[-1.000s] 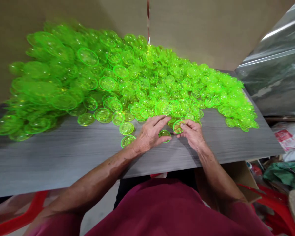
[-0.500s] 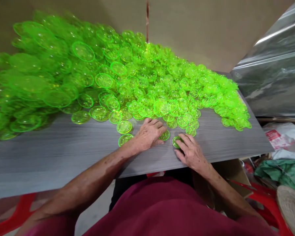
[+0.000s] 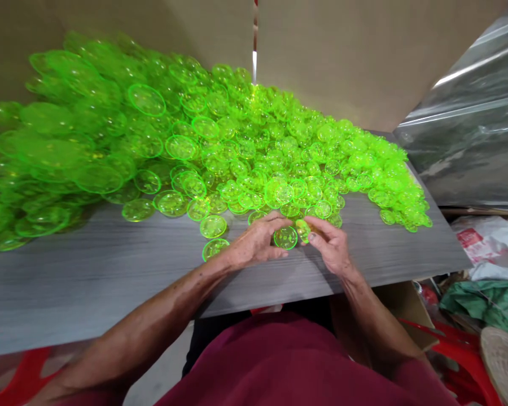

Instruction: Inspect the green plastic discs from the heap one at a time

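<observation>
A translucent neon-green plastic disc [image 3: 303, 232] is pinched between the thumb and fingers of my right hand [image 3: 333, 246], tilted up so that it looks narrow. To its left, a second green disc [image 3: 285, 238] shows its round face in the gap between the spread thumb and fingers of my left hand [image 3: 260, 241]. Whether those fingertips touch its rim I cannot tell. Beyond both hands spreads a large heap of the same green discs [image 3: 237, 149]. Two loose discs, one farther off [image 3: 213, 226] and one nearer [image 3: 215, 248], lie by my left wrist.
The grey wood-grain table [image 3: 144, 276] carries the heap, backed by a tan board [image 3: 342, 62]. Silvery plastic sheeting [image 3: 469, 135] hangs at the right. Below it are a green cloth or bag [image 3: 486, 307], a cardboard box [image 3: 406, 307] and a red plastic chair [image 3: 465, 352].
My right hand has picked its disc up off the table, tilted it and brought it closer to my left hand. More of the disc by my left hand now shows. The view has shifted slightly.
</observation>
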### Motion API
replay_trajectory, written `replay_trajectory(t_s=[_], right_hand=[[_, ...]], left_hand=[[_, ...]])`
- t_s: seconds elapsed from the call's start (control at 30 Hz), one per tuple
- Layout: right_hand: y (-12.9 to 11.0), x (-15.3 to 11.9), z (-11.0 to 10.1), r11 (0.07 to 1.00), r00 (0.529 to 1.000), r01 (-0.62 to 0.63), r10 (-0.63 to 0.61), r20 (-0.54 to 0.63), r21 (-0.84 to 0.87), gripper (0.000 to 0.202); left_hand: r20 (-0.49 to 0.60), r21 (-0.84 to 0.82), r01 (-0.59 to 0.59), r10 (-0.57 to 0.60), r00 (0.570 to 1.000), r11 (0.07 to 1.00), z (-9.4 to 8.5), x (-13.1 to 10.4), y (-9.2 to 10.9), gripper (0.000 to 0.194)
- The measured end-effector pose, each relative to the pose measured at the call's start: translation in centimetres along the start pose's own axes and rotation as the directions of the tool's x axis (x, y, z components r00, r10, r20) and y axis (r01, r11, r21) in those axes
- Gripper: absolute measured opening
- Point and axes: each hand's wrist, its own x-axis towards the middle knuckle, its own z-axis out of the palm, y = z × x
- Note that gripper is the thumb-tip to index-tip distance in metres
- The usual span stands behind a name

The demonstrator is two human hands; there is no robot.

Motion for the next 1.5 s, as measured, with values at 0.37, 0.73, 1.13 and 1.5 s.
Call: replay_trajectory(t_s=[0.37,0.73,1.13,1.5], right_hand=[[-1.2,4.5,1.1,0.889,0.967,-0.221,0.147,0.206,0.401,0.053],[-1.1,5.4,0.9,0.988,0.955,0.157,-0.148,0.256,-0.012,0.047],[-0.3,4.9,0.7,0.98,0.959,0.199,-0.199,0.201,0.019,0.045],[-0.6,4.5,1.6,0.691,0.759,0.651,-0.591,0.271,-0.315,0.048]], left_hand=[[-0.254,-0.192,0.169,-0.216,0.943,0.967,-0.9,-0.2,0.0,0.06],[-0.082,-0.665,0.23,-0.376,0.923,0.711,0.6,0.0,-1.2,0.077],[-0.001,-0.81,0.232,-0.397,0.918,0.539,-0.2,0.1,-1.0,0.075],[0.024,-0.79,0.23,-0.346,0.938,0.569,-0.2,0.0,-0.9,0.067]])
